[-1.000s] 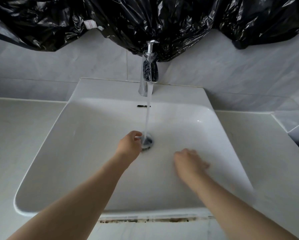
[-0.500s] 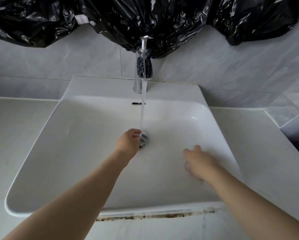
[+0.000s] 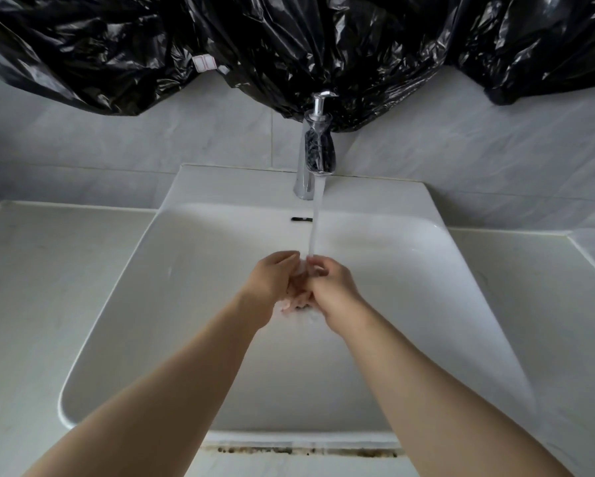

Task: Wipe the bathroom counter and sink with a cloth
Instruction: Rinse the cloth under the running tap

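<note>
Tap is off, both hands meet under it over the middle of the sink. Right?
Not quite: the tap is on, and its water falls onto the hands. The rest holds in the head view: the left hand and the right hand meet under it over the middle of the sink.

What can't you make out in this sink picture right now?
Head view:
- Drain: covered by the left hand and right hand.
- Anything held between the hands: fingers overlap, and the water stream blurs them.
- Whatever is above the faucet: behind black plastic.
- Counter ends: cut off by frame edges.
</note>
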